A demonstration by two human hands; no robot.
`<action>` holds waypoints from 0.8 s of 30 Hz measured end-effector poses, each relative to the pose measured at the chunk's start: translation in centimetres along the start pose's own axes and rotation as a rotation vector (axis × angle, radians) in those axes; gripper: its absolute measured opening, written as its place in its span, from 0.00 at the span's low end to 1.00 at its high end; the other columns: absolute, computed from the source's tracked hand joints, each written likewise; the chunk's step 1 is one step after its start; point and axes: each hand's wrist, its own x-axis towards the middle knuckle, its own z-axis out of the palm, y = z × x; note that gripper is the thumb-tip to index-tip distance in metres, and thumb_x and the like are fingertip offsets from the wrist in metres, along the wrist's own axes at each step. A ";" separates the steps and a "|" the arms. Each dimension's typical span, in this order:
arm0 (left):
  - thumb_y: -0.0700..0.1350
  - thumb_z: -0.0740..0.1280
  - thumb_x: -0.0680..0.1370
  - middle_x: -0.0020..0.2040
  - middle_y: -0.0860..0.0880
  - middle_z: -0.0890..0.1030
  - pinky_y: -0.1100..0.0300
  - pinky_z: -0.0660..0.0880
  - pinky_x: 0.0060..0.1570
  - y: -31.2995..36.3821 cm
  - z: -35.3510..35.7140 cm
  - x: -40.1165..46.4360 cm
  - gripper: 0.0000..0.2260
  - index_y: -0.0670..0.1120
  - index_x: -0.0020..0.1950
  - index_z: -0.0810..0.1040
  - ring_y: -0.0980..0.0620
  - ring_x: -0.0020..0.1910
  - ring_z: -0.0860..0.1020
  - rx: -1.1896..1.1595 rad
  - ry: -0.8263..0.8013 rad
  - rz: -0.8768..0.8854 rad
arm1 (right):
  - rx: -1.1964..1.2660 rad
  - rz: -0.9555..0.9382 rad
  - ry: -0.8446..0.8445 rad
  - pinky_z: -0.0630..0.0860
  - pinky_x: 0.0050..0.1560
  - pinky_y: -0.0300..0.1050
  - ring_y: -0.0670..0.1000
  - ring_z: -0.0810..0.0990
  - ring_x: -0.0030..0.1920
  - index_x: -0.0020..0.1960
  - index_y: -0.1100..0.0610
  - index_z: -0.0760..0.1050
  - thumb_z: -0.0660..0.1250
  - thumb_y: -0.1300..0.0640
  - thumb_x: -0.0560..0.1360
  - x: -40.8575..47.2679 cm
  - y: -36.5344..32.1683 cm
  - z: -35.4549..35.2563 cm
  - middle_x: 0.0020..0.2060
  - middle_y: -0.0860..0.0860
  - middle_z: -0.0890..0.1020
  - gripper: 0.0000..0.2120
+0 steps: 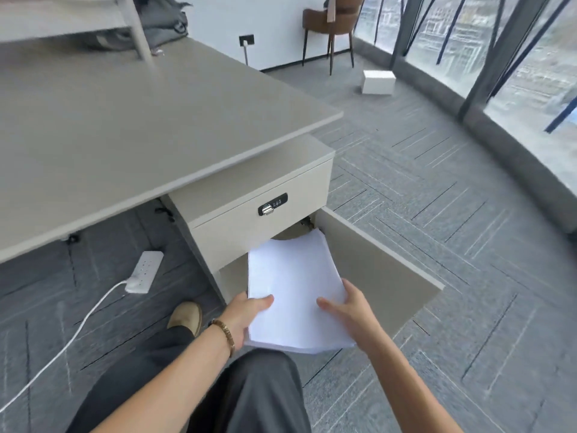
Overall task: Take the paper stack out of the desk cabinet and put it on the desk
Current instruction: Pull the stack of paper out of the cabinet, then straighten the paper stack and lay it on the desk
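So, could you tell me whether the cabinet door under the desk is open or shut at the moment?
Open. The cabinet door is swung out to the right, and the paper stack, held in both hands, reaches out of the opening.

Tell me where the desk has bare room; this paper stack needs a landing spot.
The desktop is bare across its wide near part, from the front edge above the locked drawer to the right corner. It is crowded only at the far back, by the shelf leg and grey bag. Both the left hand and the right hand hold the paper stack.
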 end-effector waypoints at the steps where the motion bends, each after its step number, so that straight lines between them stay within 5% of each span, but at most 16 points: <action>1: 0.39 0.71 0.77 0.53 0.42 0.85 0.46 0.80 0.54 0.3 0.2 -1.2 0.12 0.41 0.59 0.78 0.41 0.52 0.83 0.004 -0.013 0.004 | -0.004 -0.001 0.011 0.82 0.54 0.60 0.52 0.86 0.50 0.56 0.48 0.79 0.78 0.50 0.63 -1.1 -0.7 -0.4 0.49 0.47 0.87 0.22; 7: 0.38 0.70 0.77 0.54 0.40 0.85 0.50 0.81 0.49 0.6 1.7 -7.6 0.13 0.38 0.61 0.78 0.40 0.52 0.83 0.028 -0.088 0.022 | -0.065 -0.010 0.077 0.81 0.56 0.59 0.53 0.85 0.50 0.55 0.48 0.79 0.73 0.46 0.60 -7.5 -3.6 -2.4 0.48 0.47 0.87 0.23; 16: 0.37 0.69 0.73 0.52 0.39 0.84 0.48 0.80 0.49 1.4 4.1 -17.5 0.12 0.39 0.56 0.77 0.39 0.50 0.83 0.056 -0.188 0.136 | 0.044 -0.121 0.169 0.82 0.54 0.62 0.56 0.87 0.48 0.50 0.50 0.82 0.72 0.54 0.64 -19.0 -8.1 -6.7 0.46 0.52 0.88 0.14; 20: 0.35 0.68 0.74 0.52 0.38 0.85 0.48 0.82 0.48 4.7 3.2 -21.7 0.12 0.37 0.57 0.78 0.38 0.51 0.84 0.057 -0.206 0.236 | 0.134 -0.226 0.154 0.83 0.46 0.49 0.50 0.87 0.44 0.56 0.54 0.81 0.71 0.63 0.73 -22.4 -12.4 -7.5 0.43 0.48 0.89 0.13; 24: 0.35 0.67 0.75 0.52 0.39 0.86 0.49 0.81 0.48 9.6 0.1 -26.0 0.12 0.38 0.58 0.80 0.39 0.51 0.84 0.048 -0.230 0.357 | 0.151 -0.402 0.131 0.81 0.55 0.52 0.52 0.86 0.52 0.60 0.53 0.80 0.73 0.61 0.72 -24.3 -18.2 -6.4 0.50 0.48 0.88 0.17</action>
